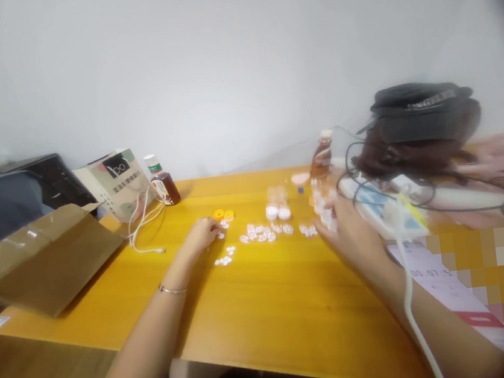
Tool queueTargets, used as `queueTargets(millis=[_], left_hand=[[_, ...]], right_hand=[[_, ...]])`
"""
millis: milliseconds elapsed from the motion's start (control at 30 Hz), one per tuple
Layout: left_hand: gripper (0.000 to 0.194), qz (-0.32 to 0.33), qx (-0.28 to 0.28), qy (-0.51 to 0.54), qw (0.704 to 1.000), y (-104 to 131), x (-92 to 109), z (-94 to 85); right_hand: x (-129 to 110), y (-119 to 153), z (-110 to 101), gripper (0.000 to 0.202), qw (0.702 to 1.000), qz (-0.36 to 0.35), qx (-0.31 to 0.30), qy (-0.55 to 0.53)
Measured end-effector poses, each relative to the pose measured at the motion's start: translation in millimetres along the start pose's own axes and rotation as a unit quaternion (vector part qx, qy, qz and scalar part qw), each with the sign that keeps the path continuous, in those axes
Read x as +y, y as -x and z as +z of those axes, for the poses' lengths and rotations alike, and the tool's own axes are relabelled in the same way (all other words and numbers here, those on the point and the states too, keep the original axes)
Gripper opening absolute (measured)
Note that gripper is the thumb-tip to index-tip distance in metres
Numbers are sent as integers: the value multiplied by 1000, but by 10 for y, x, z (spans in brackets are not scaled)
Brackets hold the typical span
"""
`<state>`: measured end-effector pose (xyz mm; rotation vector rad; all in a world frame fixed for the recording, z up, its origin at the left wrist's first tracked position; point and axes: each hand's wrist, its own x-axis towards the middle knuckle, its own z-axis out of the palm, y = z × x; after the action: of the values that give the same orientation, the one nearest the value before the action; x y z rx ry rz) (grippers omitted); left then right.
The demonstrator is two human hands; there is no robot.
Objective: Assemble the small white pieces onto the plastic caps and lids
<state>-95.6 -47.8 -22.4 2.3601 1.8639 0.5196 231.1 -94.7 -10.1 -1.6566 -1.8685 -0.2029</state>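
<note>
Small white round pieces (261, 233) lie scattered in a row on the yellow wooden table (265, 309). My left hand (200, 234) rests on the table with its fingertips on white pieces next to two orange discs (223, 215). A bracelet sits on that wrist. My right hand (345, 227) is raised slightly at the right end of the row and seems to pinch something small and white; blur hides what it is. Behind the row stand small clear containers with white caps (277, 205).
A brown bottle (321, 155) stands behind my right hand; another bottle (163, 184), a paper bag (117, 183) and a white cable (145, 228) are at back left. An open cardboard box (45, 255) sits left. A power strip (374, 202), cables and a dark cap (423, 112) crowd the right.
</note>
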Motion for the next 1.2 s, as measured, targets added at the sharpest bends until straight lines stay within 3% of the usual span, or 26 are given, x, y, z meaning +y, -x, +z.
queueTargets(millis=[133,200,333,500,633,700,767,833,967,1200], left_hand=[[18,-1,43,1,999,34,197,-34],[18,49,50,42,997,96,392,-22],[14,238,-98,122,959,273,783,114],[11,254,-165,148,941,387,933,246],[17,227,-156,203,940,310,805,136],[18,180,-84,186,962,215,643,64],[19,102,31,130,986,98,415,31],[22,28,108,56,992,-17,165,51],[26,-8,115,-10,993,-175,-179,180],[14,-39,108,-33,993,-250,-220,279]], right_hand=[[-81,73,106,23,999,-38,-17,-22],[-123,128,184,19,996,-69,-40,-42],[-191,223,305,18,989,-106,-71,-69],[-191,241,334,19,985,-113,-89,-93],[-187,232,327,16,983,-110,-105,-104],[-199,234,325,14,981,-107,-119,-110],[-215,237,325,12,979,-103,-133,-118],[-229,239,328,12,976,-102,-141,-127],[-236,240,345,12,972,-106,-155,-144],[-216,239,373,13,964,-119,-172,-164]])
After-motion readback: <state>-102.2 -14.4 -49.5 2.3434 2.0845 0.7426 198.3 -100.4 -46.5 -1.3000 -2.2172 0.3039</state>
